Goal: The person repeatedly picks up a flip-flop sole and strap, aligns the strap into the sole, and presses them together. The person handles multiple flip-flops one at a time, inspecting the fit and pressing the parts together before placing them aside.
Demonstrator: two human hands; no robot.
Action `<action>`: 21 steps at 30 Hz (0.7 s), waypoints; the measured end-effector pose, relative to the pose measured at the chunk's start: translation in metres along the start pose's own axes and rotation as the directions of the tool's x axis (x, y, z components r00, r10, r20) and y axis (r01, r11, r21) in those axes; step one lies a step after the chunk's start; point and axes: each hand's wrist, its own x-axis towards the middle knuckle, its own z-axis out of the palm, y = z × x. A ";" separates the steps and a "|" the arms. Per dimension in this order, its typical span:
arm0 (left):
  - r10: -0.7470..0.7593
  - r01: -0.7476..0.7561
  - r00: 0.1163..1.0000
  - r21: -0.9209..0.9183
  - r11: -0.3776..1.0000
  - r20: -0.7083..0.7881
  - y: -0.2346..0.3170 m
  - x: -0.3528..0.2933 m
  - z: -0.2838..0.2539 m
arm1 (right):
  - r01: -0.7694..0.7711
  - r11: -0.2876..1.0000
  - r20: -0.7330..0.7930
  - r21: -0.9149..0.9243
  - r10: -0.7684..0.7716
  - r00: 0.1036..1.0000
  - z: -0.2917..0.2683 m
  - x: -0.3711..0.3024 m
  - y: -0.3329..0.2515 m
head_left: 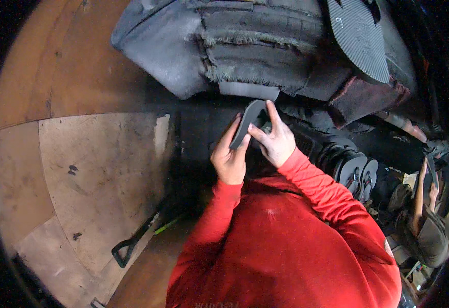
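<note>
In front of my chest a dark grey sandal sole (248, 123) is held tilted, with its thin curved edge toward me. My left hand (229, 160) grips its lower left side, fingers behind and thumb in front. Round its right side goes my right hand (274, 137), with the index finger stretched up to the upper end and the thumb bent near the middle. The sole's far face is hidden. Just beyond it, a smooth grey strip (249, 91) lies at the front edge of a cloth-padded work surface (257, 56).
A ridged grey sandal (360, 41) rests on the padding at the far right. Several flip-flops (351, 169) are stacked right of my arm. Farther right are another person's arms (419, 197) and a hand (409, 127). A black D-shaped handle (124, 252) stands by the wooden boards (101, 179) at left.
</note>
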 end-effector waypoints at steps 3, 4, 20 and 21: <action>0.147 -0.146 0.989 0.170 0.975 0.008 0.012 -0.008 -0.021 | -0.622 0.417 0.369 0.662 0.541 0.756 0.015 -0.008 -0.002; 0.154 -0.154 0.988 0.191 0.969 0.012 0.019 -0.010 -0.026 | -0.676 -0.336 0.721 0.656 0.544 0.429 0.021 -0.008 0.004; -0.216 -0.046 0.913 0.613 0.788 0.347 0.066 0.068 0.014 | -0.421 -0.858 0.878 0.294 0.069 0.473 0.083 -0.012 0.058; -0.194 -0.064 0.929 0.653 0.755 0.316 0.065 0.069 0.015 | -0.436 -0.860 0.894 0.267 0.052 0.445 0.076 -0.012 0.060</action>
